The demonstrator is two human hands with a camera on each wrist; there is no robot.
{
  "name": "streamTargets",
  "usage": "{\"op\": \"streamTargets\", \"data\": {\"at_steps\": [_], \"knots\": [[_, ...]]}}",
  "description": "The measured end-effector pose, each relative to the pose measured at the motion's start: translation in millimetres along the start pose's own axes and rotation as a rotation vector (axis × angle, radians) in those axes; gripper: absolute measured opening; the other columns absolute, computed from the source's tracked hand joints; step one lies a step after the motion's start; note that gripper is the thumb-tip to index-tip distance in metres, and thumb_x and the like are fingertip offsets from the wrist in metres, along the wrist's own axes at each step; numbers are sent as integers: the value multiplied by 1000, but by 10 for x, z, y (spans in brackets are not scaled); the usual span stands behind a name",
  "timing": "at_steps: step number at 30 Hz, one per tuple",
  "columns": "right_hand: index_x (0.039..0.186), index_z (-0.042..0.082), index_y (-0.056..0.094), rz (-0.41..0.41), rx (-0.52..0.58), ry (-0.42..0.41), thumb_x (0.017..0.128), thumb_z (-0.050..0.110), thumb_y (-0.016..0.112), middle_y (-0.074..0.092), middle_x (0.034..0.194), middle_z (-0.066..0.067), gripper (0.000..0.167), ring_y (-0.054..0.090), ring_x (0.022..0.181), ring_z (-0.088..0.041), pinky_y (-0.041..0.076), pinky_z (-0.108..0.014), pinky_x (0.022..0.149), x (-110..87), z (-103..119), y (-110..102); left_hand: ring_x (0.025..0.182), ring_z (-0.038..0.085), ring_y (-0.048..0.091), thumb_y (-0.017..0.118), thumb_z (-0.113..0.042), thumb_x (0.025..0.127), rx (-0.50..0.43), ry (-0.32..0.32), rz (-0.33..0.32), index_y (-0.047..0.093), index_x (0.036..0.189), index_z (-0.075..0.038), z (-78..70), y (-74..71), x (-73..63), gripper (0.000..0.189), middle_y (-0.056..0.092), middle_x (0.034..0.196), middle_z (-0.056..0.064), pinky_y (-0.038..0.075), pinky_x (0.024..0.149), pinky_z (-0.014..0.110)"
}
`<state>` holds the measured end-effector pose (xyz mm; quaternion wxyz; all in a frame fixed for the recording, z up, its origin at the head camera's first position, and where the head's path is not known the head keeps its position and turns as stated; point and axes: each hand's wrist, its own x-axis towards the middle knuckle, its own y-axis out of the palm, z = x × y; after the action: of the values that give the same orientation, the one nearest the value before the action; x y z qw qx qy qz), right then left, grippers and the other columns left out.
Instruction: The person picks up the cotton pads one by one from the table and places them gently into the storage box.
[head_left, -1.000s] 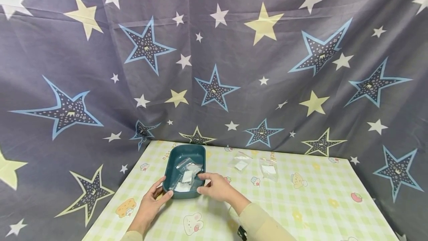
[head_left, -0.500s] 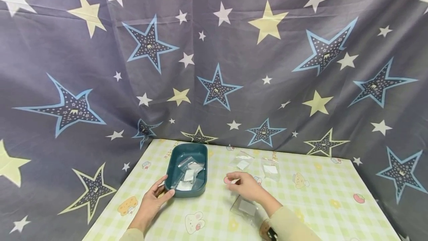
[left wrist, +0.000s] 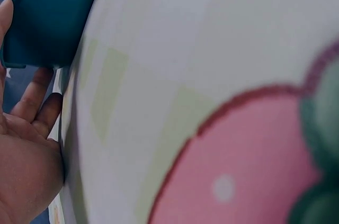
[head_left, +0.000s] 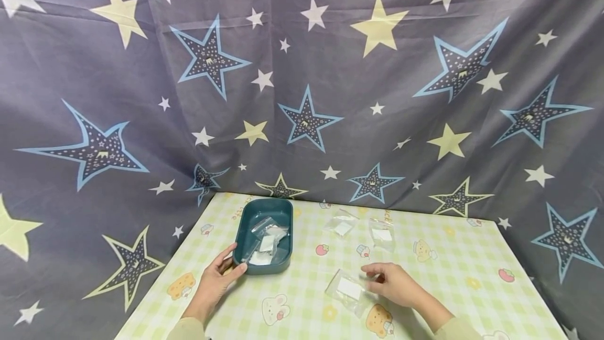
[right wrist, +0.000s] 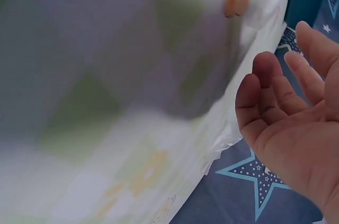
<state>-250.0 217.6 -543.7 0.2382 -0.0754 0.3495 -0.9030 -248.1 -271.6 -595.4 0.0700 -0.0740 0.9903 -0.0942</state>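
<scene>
A dark teal plastic box [head_left: 240, 248] with rounded corners stands at the left of the table, and several clear zip bags [head_left: 267, 243] with white pieces lie in it. My left hand [head_left: 213, 278] holds its near left corner, thumb on the near side and fingers along the left wall. To the right, my right hand [head_left: 394, 283] hovers with loosely bent fingers and nothing in them. Just left of its fingertips a clear zip bag [head_left: 349, 288] with a white piece inside lies flat on the table.
Two more clear zip bags, one left [head_left: 342, 226] and one right [head_left: 381, 235], lie toward the back of the table. A green checked cloth [head_left: 448, 277] with cartoon prints covers the tabletop. A grey star-patterned curtain [head_left: 302, 172] hangs behind.
My right hand has left the box and moved right, over and past the near zip bag, to its right side. My left hand has stayed at the box corner.
</scene>
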Motion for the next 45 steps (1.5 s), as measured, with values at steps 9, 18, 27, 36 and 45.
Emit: {"op": "streamTargets", "data": {"at_steps": [9,18,27,36,45], "knots": [[139,4,70,23,-116,-42,95,18,81,78,118,-10,47,58,79,0,53,-21,70,-46,-28,141,150,36,51,85,-28,94,-10,3,-18,44,165,-27,-21,-1,-7,82,58,157,21,51,93,10],[131,13,77,-61,-399,-122,87,13,88,71,91,12,45,48,72,5,48,-21,62,-54,58,284,151,36,51,87,-37,92,8,-9,-9,44,165,-30,16,-6,-8,85,56,159,21,53,100,18],[125,14,79,-82,-425,-161,86,10,87,71,88,9,40,46,69,7,47,-19,60,-53,17,328,151,37,51,86,-33,93,4,-10,-15,44,165,-29,1,5,-23,83,56,159,22,53,101,19],[119,17,84,-76,-372,-166,87,9,86,76,97,6,32,56,74,6,52,-19,63,-65,8,330,151,37,51,85,-31,94,6,-9,-9,43,165,-28,-13,-4,-26,82,57,158,21,54,111,31],[117,13,84,-40,-277,-114,90,9,84,76,100,4,28,62,78,4,53,-18,62,-47,-21,302,151,38,51,85,-33,94,12,-2,-13,44,165,-27,25,-2,7,82,57,158,21,55,108,29]]}}
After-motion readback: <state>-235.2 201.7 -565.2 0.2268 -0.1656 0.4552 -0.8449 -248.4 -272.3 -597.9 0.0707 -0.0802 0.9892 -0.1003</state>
